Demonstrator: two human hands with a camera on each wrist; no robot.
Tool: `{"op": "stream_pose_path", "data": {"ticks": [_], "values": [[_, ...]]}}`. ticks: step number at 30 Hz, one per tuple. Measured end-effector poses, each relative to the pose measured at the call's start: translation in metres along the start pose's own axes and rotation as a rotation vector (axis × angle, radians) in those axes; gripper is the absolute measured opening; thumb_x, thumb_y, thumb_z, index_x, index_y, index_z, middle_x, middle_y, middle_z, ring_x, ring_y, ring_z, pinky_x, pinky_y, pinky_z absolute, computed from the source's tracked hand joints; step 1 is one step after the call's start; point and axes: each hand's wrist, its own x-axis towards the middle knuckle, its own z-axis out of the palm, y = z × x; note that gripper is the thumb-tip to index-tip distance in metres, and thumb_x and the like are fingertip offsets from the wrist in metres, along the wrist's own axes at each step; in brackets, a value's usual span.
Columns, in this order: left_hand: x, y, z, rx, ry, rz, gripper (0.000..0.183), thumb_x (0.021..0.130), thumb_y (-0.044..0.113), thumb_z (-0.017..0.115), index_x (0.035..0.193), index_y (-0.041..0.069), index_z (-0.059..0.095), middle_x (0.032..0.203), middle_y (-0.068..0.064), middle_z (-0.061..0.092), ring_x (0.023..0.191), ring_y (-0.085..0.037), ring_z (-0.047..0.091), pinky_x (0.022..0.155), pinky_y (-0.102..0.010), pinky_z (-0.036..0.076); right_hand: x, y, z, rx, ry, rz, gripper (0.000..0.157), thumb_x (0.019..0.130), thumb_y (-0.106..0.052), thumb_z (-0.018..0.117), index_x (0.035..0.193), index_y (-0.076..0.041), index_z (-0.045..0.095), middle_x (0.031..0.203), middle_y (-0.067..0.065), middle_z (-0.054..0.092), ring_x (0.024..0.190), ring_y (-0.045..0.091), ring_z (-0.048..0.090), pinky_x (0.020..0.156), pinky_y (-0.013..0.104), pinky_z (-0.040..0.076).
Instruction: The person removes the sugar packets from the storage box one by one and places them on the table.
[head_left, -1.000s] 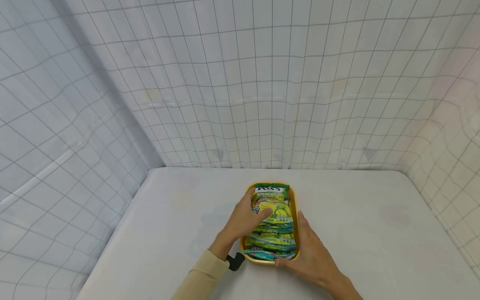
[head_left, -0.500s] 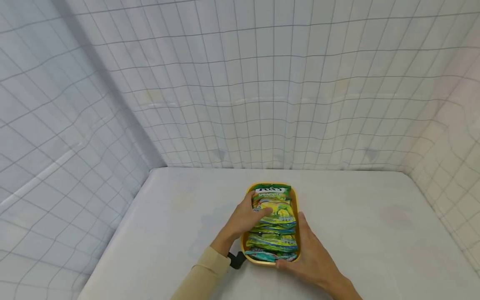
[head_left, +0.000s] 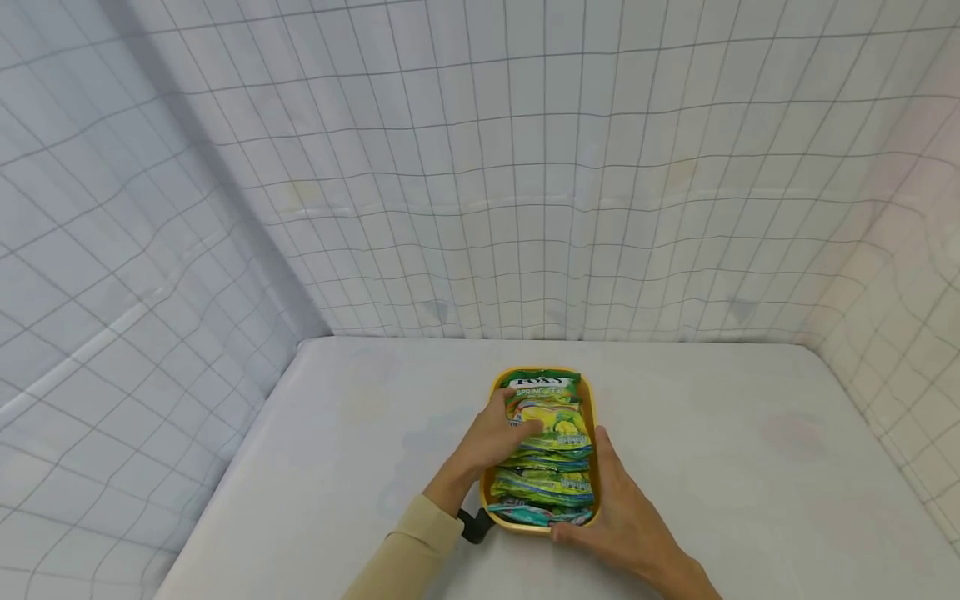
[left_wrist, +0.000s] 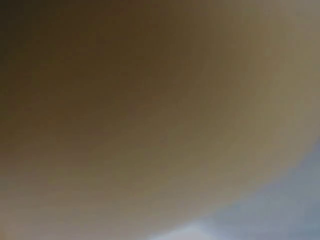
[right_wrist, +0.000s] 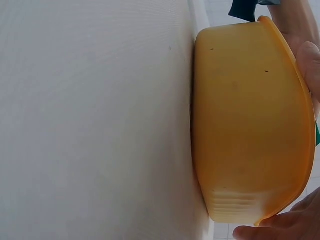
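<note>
Green and yellow candy bags (head_left: 553, 437), with "FOX'S Spring Tea" on the rearmost, lie overlapped in a yellow plastic basket (head_left: 594, 412). My left hand (head_left: 491, 435) reaches in over the left rim and holds a bag by its left side, the thumb across its yellow front. The other left fingers are mostly hidden. At the near right corner my right hand (head_left: 621, 508) grips the basket, thumb at the front rim and fingers along the right wall. In the right wrist view, the smooth basket wall (right_wrist: 250, 110) stands on the table between right-hand fingers (right_wrist: 285, 227) and thumb.
A white table (head_left: 720, 433) surrounds the basket. White grid-patterned curtains (head_left: 525, 208) hang behind it and on both sides. A black wrist device (head_left: 476, 527) sits by the left cuff, close to the basket's near left corner. The left wrist view is only a brown blur.
Both hands stay in nearly the same place on the basket and bags. Only slight shifts show; the left fingertips sit a little nearer the person than one second ago.
</note>
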Motion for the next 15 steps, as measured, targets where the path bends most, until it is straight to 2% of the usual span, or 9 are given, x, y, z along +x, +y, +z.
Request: {"op": "stream_pose_path", "data": {"ticks": [8,12,15], "values": [[-0.0009,-0.0056,0.0017,-0.153,0.061,0.127,0.071,0.094,0.023,0.073,0.152,0.004,0.038,0.152,-0.020,0.041,0.136,-0.039,0.043,0.103,-0.057,0.042,-0.0005,0.0000,0.0006,0.014,-0.010,0.013,0.141,0.069,-0.073,0.080,0.164,-0.006,0.000,0.167,0.022,0.011,0.149,0.041,0.025,0.112,0.058,0.035],[0.0011,-0.0082,0.0004,-0.216,0.070,0.143,0.074,0.093,0.019,0.075,0.153,0.004,0.035,0.154,-0.019,0.039,0.141,-0.038,0.038,0.106,-0.057,0.040,-0.0003,-0.0008,0.0009,0.020,-0.013,0.023,0.142,0.068,-0.075,0.079,0.163,-0.005,0.000,0.168,0.021,0.010,0.149,0.040,0.024,0.112,0.058,0.034],[0.0034,-0.0088,-0.0004,-0.243,0.068,0.128,0.077,0.091,0.017,0.077,0.154,0.004,0.034,0.156,-0.020,0.035,0.145,-0.039,0.033,0.108,-0.058,0.039,0.0004,-0.0010,0.0010,0.023,-0.019,0.028,0.143,0.068,-0.076,0.078,0.163,-0.004,0.000,0.168,0.021,0.009,0.150,0.040,0.023,0.113,0.058,0.033]]}}
